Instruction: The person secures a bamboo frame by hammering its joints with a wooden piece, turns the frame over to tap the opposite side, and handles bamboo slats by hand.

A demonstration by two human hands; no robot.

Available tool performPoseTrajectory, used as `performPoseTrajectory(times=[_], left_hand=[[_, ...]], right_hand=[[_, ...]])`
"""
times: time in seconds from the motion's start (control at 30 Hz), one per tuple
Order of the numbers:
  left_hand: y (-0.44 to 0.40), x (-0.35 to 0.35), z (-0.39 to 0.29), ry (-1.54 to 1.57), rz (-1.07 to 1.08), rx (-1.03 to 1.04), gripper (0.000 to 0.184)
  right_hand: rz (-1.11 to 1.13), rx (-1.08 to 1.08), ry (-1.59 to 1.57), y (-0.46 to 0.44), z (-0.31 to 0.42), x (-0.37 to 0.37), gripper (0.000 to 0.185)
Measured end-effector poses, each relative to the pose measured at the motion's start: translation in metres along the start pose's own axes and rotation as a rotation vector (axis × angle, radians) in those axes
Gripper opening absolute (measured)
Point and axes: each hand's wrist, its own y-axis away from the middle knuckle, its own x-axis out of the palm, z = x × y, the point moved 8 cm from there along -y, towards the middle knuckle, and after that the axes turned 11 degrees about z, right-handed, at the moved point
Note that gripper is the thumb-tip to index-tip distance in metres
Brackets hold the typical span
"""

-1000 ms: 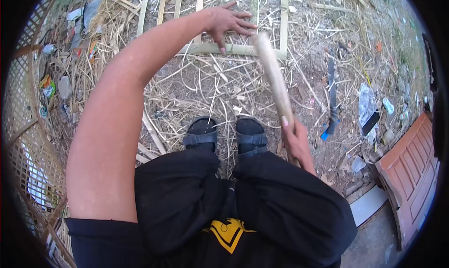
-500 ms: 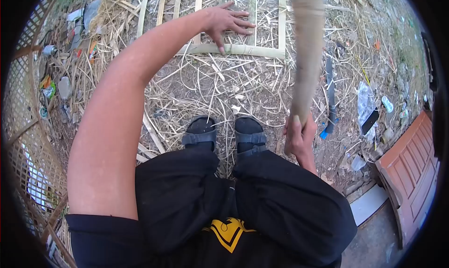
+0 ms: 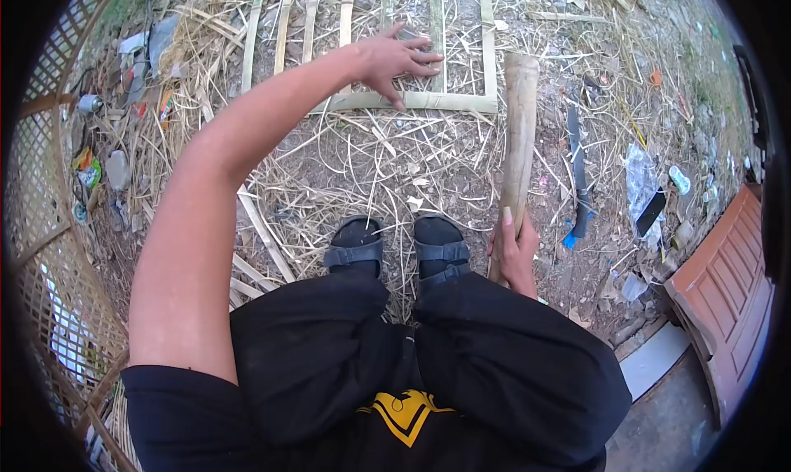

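My left hand (image 3: 400, 62) is open, its fingers spread over the lower part of a frame of pale bamboo slats (image 3: 445, 102) on the ground. Its thumb reaches down to the crosswise slat at the near end. My right hand (image 3: 515, 249) is wrapped round the lower end of a thick wooden stick (image 3: 520, 134). The stick points away from me, its blunt far end just right of the frame's near right corner.
Bamboo shavings (image 3: 371, 159) litter the ground. At right lie a long dark blade (image 3: 577, 154), a clear plastic bag (image 3: 640, 179), a phone-like black object (image 3: 651, 213) and a brown panelled door (image 3: 725, 282). A woven lattice (image 3: 58, 249) stands left.
The stick was over the near slat, rose up and to the right, and has now come lower. My left hand has stayed spread at the frame. The view has shifted slightly.
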Motion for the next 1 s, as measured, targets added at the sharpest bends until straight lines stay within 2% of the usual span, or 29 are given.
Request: performPoseTrajectory(times=[0.03, 0.07, 0.1, 0.17, 0.23, 0.27, 0.3, 0.37, 0.5, 0.57, 0.63, 0.73, 0.83, 1.0], left_hand=[[0.001, 0.001, -0.006, 0.087, -0.076, 0.000, 0.099], [0.006, -0.002, -0.018, 0.048, -0.267, 0.053, 0.083], [0.010, -0.005, -0.032, 0.037, -0.268, 0.053, 0.083], [0.015, -0.002, -0.049, 0.126, -0.120, -0.018, 0.071], [0.005, 0.018, -0.056, 0.052, -0.392, 0.035, 0.066], [0.008, 0.013, -0.061, 0.097, -0.357, 0.015, 0.065], [0.007, 0.013, -0.063, 0.094, -0.471, 0.018, 0.064], [-0.003, 0.022, -0.060, 0.237, -0.412, -0.043, 0.060], [-0.005, 0.015, -0.057, 0.249, -0.383, -0.070, 0.058], [0.003, 0.008, -0.054, 0.314, -0.481, -0.038, 0.058], [0.016, -0.003, -0.055, 0.286, -0.518, -0.023, 0.054], [0.036, -0.026, -0.059, 0.117, -0.725, 0.016, 0.045], [0.046, -0.041, -0.059, -0.050, -0.786, -0.029, 0.049], [0.064, -0.072, -0.056, -0.153, -0.747, -0.038, 0.046]], right_hand=[[-0.007, -0.006, -0.006, 0.004, -0.004, 0.001, 0.034], [0.003, 0.047, -0.006, 0.009, -0.014, 0.004, 0.034], [0.015, 0.098, -0.006, 0.013, -0.021, 0.006, 0.033], [-0.003, 0.109, -0.037, 0.022, -0.023, 0.011, 0.031], [-0.031, 0.165, -0.043, 0.028, -0.027, 0.014, 0.029], [-0.044, 0.153, -0.046, 0.029, -0.029, 0.016, 0.028], [-0.048, 0.132, -0.049, 0.028, -0.032, 0.017, 0.028], [-0.051, 0.143, -0.070, 0.024, -0.038, 0.020, 0.027], [-0.054, 0.171, -0.173, 0.023, -0.030, 0.021, 0.026], [-0.072, 0.142, -0.180, 0.020, -0.035, 0.018, 0.026], [-0.092, 0.122, -0.190, 0.019, -0.043, 0.014, 0.026], [-0.130, 0.138, -0.241, 0.019, -0.046, 0.010, 0.026], [-0.143, 0.083, -0.242, 0.018, -0.049, 0.006, 0.026], [-0.147, 0.000, -0.302, 0.015, -0.038, 0.001, 0.025]])
